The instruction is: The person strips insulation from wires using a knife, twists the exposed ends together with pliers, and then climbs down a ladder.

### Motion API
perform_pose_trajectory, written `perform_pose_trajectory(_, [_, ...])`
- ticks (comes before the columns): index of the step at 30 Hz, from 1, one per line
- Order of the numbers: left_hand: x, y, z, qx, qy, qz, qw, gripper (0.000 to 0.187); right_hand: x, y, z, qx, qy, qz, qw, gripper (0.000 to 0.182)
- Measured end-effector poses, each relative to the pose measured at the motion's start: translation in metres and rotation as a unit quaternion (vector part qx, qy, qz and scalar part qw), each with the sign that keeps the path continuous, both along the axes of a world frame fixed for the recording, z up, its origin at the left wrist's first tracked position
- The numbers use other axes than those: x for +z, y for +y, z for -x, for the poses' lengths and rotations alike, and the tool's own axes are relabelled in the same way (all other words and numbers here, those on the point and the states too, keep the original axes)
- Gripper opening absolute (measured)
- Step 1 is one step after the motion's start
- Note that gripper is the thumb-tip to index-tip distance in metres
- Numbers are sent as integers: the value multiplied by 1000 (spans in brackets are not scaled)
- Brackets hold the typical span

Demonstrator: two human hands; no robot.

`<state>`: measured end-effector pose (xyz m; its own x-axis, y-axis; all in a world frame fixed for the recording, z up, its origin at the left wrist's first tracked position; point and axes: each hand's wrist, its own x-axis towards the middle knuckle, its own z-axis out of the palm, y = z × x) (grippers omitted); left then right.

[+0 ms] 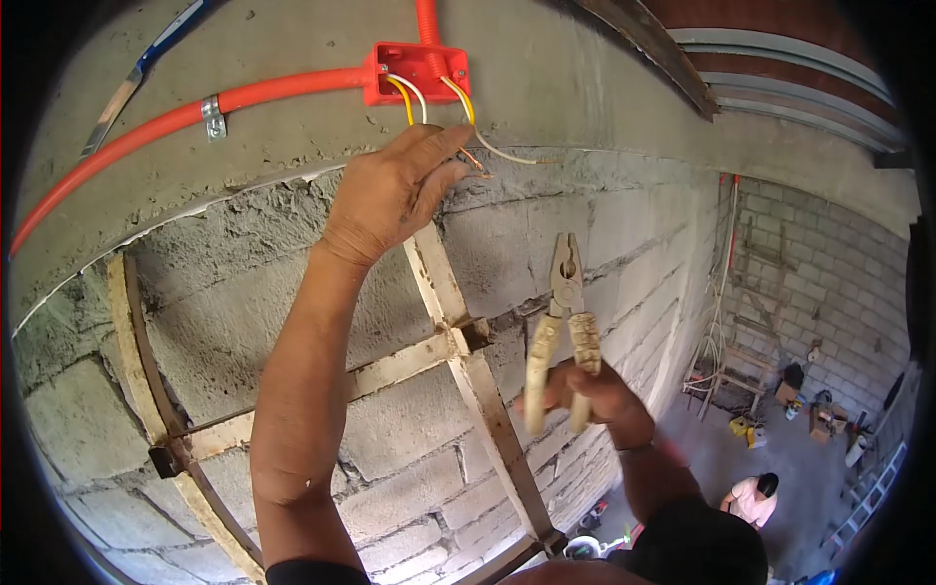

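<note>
My left hand (390, 185) is raised to the wall just below a red junction box (414, 73). Its fingers pinch yellow and white electrical wires (419, 100) that come out of the box. Bare copper strands stick out past the fingertips, and one white wire (499, 153) curves away to the right. Lower and to the right, my right hand (595, 390) grips a pair of combination pliers (565, 278) by its worn, cream-coloured handles. The pliers point upward with the handles spread, apart from the wires.
Red conduit (292, 90) runs into the box, held by a metal clamp (214, 119). A blue-handled blade (132, 88) rests at upper left. A rusty metal frame (439, 278) stands against the block wall. Far below are a person (753, 499), a ladder (868, 497) and scattered gear.
</note>
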<state>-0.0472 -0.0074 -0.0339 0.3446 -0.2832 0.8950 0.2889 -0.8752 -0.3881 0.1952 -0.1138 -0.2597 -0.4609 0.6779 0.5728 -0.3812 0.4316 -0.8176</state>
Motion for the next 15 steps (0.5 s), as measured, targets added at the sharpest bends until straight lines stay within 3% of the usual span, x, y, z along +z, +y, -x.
perform_pose_trajectory(2, [0, -5, 2, 21, 23, 28, 999, 30, -5, -20, -22, -106, -53, 20, 993, 34])
perform_pose_trajectory(5, [1, 0, -2, 24, -12, -26, 999, 27, -27, -45, -32, -151, -157, 47, 975, 34])
perform_pose_trajectory(7, [3, 0, -5, 21, -34, -48, 998, 23, -58, -58, -30, -150, -222, 125, 955, 38])
perform_pose_trajectory(11, [7, 4, -11, 45, -99, -63, 992, 24, -116, -85, 4, -143, -373, 175, 900, 32])
perform_pose_trajectory(13, [9, 5, -14, 33, -113, -31, 993, 24, -129, -96, 19, -73, -297, 223, 926, 29])
perform_pose_trajectory(15, [9, 5, -18, 21, -130, -2, 991, 24, -131, -96, 18, -61, -306, 231, 922, 31])
